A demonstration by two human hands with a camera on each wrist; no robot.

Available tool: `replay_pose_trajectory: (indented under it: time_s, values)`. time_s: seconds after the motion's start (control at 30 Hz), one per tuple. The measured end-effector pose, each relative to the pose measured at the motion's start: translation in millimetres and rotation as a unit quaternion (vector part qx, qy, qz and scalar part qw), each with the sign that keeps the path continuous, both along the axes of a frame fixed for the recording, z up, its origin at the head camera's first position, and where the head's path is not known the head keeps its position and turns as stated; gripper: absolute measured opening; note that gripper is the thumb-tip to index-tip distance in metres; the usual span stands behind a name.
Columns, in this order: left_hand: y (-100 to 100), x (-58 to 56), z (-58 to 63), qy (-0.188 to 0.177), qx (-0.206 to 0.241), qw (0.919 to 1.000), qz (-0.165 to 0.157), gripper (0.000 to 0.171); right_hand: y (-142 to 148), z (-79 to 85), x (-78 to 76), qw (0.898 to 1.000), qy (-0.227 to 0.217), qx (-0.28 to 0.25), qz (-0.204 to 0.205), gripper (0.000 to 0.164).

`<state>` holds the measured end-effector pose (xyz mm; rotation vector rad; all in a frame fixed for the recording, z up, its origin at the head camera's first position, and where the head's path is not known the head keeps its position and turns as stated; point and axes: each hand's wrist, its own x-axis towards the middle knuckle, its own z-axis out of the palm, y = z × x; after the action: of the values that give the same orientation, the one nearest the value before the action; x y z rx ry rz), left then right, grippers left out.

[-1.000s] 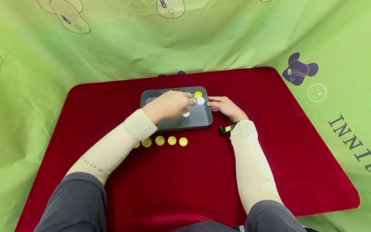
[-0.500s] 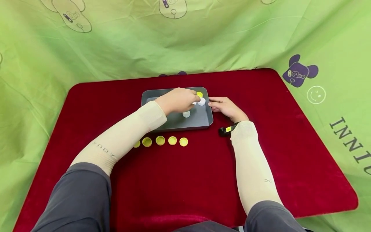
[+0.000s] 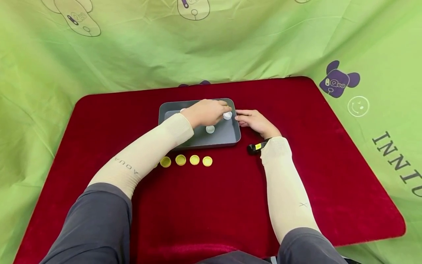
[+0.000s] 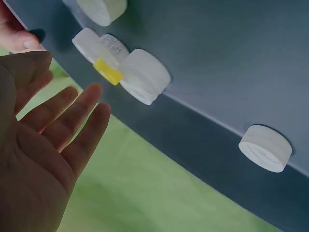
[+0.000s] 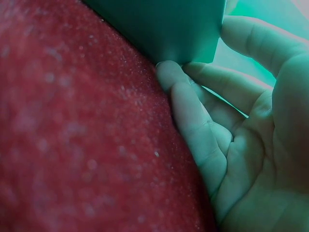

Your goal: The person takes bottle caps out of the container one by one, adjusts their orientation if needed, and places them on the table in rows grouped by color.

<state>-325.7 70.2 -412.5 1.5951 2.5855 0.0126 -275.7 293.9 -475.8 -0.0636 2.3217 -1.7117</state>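
Note:
My left hand (image 3: 207, 112) reaches over the grey tray (image 3: 221, 138), its fingers spread loosely. In the left wrist view its fingers are apart from a yellow bottle cap (image 4: 107, 71), which leans among several white caps (image 4: 146, 77) by the wall. Its thumb is hidden there. At the tray's right end, my right hand (image 3: 258, 121) holds the wall, thumb at the rim and fingers against the outside. The tray corner (image 5: 193, 38) touches those fingers in the right wrist view. Another white cap (image 3: 210, 129) lies nearer the tray's middle.
Yellow caps (image 3: 180, 160) stand in a row on the red tablecloth (image 3: 211, 205) before the tray; my left sleeve (image 3: 148, 150) partly covers the row's left end. A black device (image 3: 254, 148) is at my right wrist. Green cloth (image 3: 138, 51) hangs behind.
My left hand has moved right across the tray, covering most of the yellow cap there. A white cap at the tray's left has come into view. My right hand stays put.

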Motion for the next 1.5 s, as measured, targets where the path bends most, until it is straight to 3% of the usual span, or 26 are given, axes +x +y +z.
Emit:
replay_pose_trajectory:
  time_s: [0.6,0.97,1.5]
  values:
    - [13,-13.5,-6.8,-0.01,-0.019,0.9996,0.018,0.044,-1,0.1,-0.4,1.0,0.011,0.001,0.001,0.046]
    - [20,-14.9,-8.8,-0.019,-0.047,0.998,0.038,0.047,-1,-1.4,-0.7,1.0,0.001,-0.015,-0.003,0.044]
    - [22,-22.7,-13.0,-0.015,-0.033,0.999,0.025,0.037,0,0.3,0.0,1.0,-0.009,0.008,-0.001,0.047]
